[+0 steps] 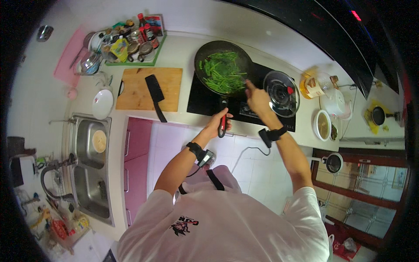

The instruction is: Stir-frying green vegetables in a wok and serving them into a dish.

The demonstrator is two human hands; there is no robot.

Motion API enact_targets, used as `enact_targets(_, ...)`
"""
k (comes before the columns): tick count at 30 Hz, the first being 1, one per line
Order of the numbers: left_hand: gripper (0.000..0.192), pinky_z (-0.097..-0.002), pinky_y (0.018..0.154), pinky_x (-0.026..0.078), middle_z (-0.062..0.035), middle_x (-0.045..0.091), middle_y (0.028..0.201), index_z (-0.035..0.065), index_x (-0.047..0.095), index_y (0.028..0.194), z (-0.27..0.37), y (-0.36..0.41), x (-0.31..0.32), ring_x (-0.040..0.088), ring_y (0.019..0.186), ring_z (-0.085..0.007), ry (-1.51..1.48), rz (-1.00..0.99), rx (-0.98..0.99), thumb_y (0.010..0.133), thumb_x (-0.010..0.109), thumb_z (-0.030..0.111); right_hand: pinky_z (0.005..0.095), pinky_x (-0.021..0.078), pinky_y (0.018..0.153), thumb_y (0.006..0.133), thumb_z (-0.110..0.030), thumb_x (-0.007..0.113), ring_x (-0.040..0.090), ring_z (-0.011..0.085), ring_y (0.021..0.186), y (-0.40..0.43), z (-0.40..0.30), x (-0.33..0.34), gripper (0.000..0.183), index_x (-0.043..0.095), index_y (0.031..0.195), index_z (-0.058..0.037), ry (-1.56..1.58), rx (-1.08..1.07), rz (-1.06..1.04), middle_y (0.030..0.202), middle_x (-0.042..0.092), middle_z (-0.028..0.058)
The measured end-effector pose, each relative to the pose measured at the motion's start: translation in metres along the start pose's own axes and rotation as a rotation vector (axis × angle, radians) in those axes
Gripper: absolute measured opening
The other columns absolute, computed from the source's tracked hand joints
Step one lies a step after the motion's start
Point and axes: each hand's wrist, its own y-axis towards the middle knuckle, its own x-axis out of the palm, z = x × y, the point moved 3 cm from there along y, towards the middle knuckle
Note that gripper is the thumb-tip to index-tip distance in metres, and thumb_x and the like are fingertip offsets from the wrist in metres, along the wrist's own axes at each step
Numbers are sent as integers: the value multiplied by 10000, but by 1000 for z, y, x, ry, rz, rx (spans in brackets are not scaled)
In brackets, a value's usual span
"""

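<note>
My left hand (pixel 218 123) grips the black-and-red handle (pixel 223 121) of a dark wok (pixel 203 79). Cut green beans (pixel 222 73) are spread inside the wok, which rests on a black induction cooktop (pixel 199 103). Over the wok's right rim, my right hand (pixel 259 100) is closed with its index finger stretched towards the beans. It appears to hold a slim cooking utensil (pixel 243 78), mostly hidden by the hand and hard to make out. Just right of this hand lies a glass lid (pixel 281 98) with a red mark on it.
Left of the cooktop, a cleaver (pixel 154 90) lies on a wooden cutting board (pixel 131 95), its handle past the counter edge. Seasoning bottles (pixel 137 39) crowd a green-edged tray. A double sink (pixel 90 170) is at left. An oil bottle (pixel 312 86) and white bowl (pixel 322 125) stand right.
</note>
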Motion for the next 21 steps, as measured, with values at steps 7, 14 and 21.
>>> enact_targets(7, 366, -250, 380, 311, 65, 373, 512, 126, 427, 733, 5, -25, 4, 354, 395, -58, 278, 64, 175, 938, 622, 359, 476, 503, 649, 923, -237, 571, 634, 395, 685, -96, 23, -102, 398, 563, 1316, -169, 177, -12, -139, 752, 659, 196)
enact_targets(14, 335, -254, 374, 298, 59, 387, 522, 119, 453, 740, 6, -78, 23, 365, 397, -66, 345, 41, 140, 965, 582, 331, 475, 516, 681, 908, -186, 585, 649, 397, 776, -121, 29, -92, 385, 582, 1293, -167, 300, -2, -154, 957, 674, 213)
enact_targets(21, 332, -261, 372, 340, 33, 410, 521, 120, 454, 724, -43, -129, 17, 422, 400, -76, 437, 130, 150, 968, 576, 310, 447, 493, 531, 914, -200, 590, 620, 352, 602, -91, 35, -65, 442, 529, 1352, -203, 152, -65, 73, 775, 662, 187)
